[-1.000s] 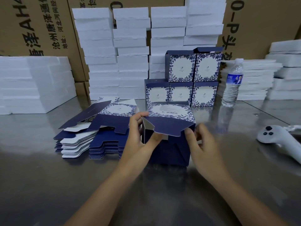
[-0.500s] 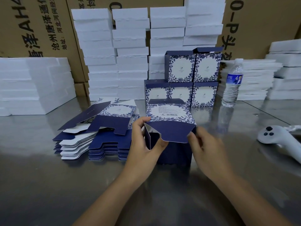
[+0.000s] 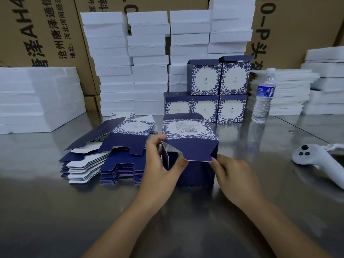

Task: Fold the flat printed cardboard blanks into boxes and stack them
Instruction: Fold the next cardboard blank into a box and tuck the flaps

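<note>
Half-folded box (image 3: 188, 130) stands on the metal table (image 3: 55, 211) at the centre of the frame, its open end turned toward the viewer. Its upper panel is white with a blue leaf border, small print and a barcode; the side walls are plain navy. A navy flap (image 3: 194, 148) with notched corners hangs down from the front edge of that panel over the opening, and a narrower side flap with a pale inner face shows at the left.

The left hand (image 3: 160, 166) clasps the box's left front corner, forefinger on the upper corner and thumb beneath the hanging flap's left end. The right hand (image 3: 235, 174) pinches the flap's lower right corner between thumb and forefinger.

Just left of the box lies a pile of flat blanks (image 3: 121, 164) in two fanned stacks, navy and white edges showing, the top blank partly lifted. Behind the box, right of centre, five finished boxes (image 3: 219, 90) stand two on three, against tall columns of white foam slabs (image 3: 130, 62). A water bottle (image 3: 263, 95) stands upright to their right. A white handheld controller (image 3: 316, 161) lies at the right edge. Brown printed cartons (image 3: 37, 34) fill the upper background.
</note>
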Demonstrator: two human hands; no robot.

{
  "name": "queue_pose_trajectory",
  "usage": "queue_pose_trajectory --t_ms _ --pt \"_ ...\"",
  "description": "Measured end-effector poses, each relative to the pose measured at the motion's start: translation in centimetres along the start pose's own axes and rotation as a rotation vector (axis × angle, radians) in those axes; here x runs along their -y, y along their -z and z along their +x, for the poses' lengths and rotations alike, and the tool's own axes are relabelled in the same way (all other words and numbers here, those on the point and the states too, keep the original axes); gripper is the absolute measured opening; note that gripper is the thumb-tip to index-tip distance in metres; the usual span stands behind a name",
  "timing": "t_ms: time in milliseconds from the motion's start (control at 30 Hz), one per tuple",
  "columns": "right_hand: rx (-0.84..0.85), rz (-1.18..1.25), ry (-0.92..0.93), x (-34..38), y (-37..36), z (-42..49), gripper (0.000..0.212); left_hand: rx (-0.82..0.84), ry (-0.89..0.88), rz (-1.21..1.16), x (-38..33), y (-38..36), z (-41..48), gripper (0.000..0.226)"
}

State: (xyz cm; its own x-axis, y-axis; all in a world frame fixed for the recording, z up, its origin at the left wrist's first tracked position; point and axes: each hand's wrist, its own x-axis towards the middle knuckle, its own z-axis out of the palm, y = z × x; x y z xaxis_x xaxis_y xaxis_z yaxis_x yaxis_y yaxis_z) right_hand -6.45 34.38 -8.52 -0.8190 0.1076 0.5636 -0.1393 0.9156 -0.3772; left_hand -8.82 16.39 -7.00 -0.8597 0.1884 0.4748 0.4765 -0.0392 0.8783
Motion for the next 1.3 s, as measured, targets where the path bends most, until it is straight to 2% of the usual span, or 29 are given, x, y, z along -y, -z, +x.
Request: queue_pose_trajectory --t_ms 233,533,733,933,1100,1300 --pt "0.112 0.236 -0.060 0.0 -0.9 -0.1 0.039 -0.103 0.077 -0.073 -1.2 1.2 1.0 0.057" --pt "0.045 0.019 0.029 0.0 -0.7 -0.1 0.032 -0.093 0.108 -0.057 -1.3 1.0 0.8 0.057" --pt "0.118 0.108 0.028 0.1 -1.0 -0.2 0.039 -0.158 0.120 -0.077 -1.5 1.2 1.0 0.058" --pt "0.169 0.264 0.028 -0.2 -1.4 -0.3 0.032 -0.260 0.168 -0.166 -0.8 1.7 1.4 0.067" --pt "0.137 0.155 0.019 -0.3 -1.4 -0.2 0.036 -0.290 0.170 -0.201 -0.7 1.7 1.6 0.066" --pt "0.081 -0.202 0.101 0.4 -0.4 -0.1 0.029 -0.302 0.157 -0.199 -0.7 1.5 1.7 0.066"
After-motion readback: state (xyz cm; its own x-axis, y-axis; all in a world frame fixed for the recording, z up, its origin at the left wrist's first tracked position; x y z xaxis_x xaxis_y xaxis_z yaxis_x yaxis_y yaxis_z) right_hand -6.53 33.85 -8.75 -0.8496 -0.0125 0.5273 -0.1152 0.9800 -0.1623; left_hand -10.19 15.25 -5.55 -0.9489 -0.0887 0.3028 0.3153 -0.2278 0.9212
